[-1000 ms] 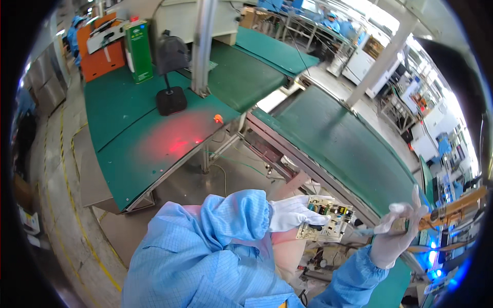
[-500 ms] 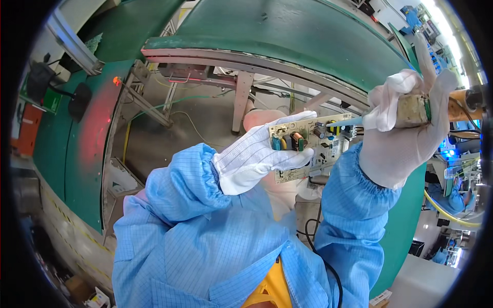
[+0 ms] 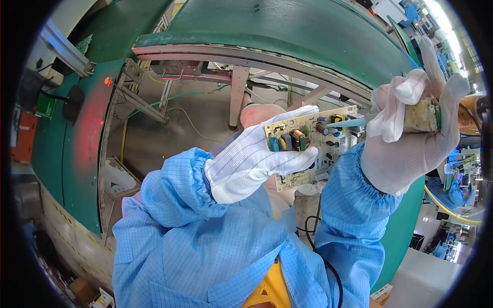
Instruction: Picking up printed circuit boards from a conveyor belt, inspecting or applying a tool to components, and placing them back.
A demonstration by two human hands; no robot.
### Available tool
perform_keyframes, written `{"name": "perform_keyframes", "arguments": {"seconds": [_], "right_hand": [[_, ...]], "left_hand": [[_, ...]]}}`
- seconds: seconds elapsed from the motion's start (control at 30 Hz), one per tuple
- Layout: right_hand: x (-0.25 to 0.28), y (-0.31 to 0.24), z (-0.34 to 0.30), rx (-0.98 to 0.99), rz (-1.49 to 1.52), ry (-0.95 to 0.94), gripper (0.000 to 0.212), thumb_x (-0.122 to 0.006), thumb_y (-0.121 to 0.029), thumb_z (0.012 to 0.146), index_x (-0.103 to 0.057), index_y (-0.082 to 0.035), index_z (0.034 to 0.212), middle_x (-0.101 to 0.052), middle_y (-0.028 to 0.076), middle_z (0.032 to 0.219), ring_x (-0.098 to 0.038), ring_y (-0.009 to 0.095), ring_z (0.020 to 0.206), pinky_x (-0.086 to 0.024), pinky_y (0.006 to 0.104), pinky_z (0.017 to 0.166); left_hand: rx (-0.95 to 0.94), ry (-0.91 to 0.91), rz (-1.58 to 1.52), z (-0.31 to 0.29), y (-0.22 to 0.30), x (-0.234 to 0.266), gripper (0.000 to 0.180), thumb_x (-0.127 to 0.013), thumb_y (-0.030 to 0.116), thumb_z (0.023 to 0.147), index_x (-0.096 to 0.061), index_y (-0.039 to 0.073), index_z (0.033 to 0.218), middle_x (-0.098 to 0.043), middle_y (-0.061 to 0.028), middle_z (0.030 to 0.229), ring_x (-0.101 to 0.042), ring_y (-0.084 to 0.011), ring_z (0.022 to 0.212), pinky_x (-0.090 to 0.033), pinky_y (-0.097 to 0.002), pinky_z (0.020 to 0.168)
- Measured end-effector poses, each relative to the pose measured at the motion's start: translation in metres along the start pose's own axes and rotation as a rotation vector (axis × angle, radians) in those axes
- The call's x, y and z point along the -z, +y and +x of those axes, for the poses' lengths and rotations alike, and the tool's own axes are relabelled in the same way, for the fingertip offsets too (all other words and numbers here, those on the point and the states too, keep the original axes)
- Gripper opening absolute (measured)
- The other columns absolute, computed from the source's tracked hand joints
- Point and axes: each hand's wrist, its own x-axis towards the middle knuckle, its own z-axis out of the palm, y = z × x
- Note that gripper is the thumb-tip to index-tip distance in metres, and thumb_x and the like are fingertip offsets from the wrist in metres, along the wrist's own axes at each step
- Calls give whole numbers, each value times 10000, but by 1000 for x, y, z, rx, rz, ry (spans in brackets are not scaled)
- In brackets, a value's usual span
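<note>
My left hand (image 3: 246,161), in a white striped glove, grips a circuit board (image 3: 308,177) by its left side, thumb over the face. Coils, capacitors and other parts stand on the board, which is held tilted in front of my chest. My right hand (image 3: 405,149), in a white glove, is raised to the right of the board, fingers bent around a worn brown block (image 3: 420,117) with a green edge; one finger points up. A light-blue tapered tip (image 3: 348,123) reaches from beside this hand to the board's upper right parts; its other end is hidden.
A green-topped bench (image 3: 267,38) with a metal frame runs across the back. Another green surface (image 3: 77,154), lit red, stands at the left. A black cable (image 3: 336,280) hangs by my right sleeve; a yellow hose (image 3: 452,215) curves at the right.
My right hand and the brown block have shifted slightly right and down. My left hand has moved a little left with the board, and the view has shifted slightly.
</note>
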Motion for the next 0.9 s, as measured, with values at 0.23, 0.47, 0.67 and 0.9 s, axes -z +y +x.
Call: {"name": "perform_keyframes", "arguments": {"seconds": [0.23,0.47,0.67,0.9], "right_hand": [[10,14,5,70,-27,6,496,-425,-334,969,-604,46,1233,-635,58,803,-515,106,536,-366,250,436],[15,12,6,81,10,-110,480,-440,-338,957,-609,28,1217,-659,78,832,-555,103,550,-390,245,432],[18,-2,8,-91,392,-390,344,-467,-350,952,-619,-61,1059,-675,104,836,-595,111,566,-414,240,439],[16,0,10,-58,364,-280,406,-454,-360,970,-653,-14,1045,-662,103,788,-585,135,552,-435,256,437]], "left_hand": [[43,2,-107,-6,3,-5,630,-726,187,900,-440,25,1437,-630,-52,1114,-589,-101,1026,-494,-261,922],[135,60,-85,-8,12,-11,608,-719,165,905,-449,35,1434,-630,-31,1064,-593,-75,967,-508,-235,872],[112,52,-173,-8,4,-5,616,-714,165,909,-434,23,1439,-636,-45,1142,-615,-97,1026,-511,-257,922],[45,89,-161,-11,1,5,619,-686,130,923,-395,-4,1453,-621,-64,1217,-597,-108,1104,-487,-269,971]]}}
